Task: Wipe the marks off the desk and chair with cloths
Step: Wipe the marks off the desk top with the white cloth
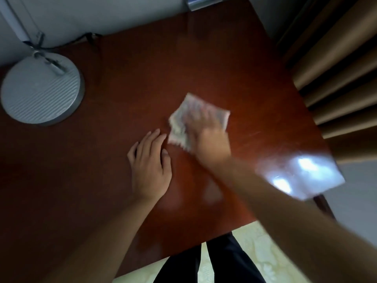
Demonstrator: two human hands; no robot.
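Wiping the bench (pixel 224 68), the right hand (pixel 206 135) presses a pale cloth (pixel 179 127) flat at centre, left hand (pixel 150 164) spread flat at seven o'clock; next probably sweeping toward unwiped areas.

A pale, rumpled cloth (pixel 199 119) lies flat near the middle of the glossy reddish-brown desk (pixel 122 88).

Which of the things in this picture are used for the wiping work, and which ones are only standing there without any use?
In use:
cloth, pressed flat under the right hand
desk, the surface being wiped
left hand, resting flat on the desk

Only standing there:
round grey lamp base with its cable
curtain
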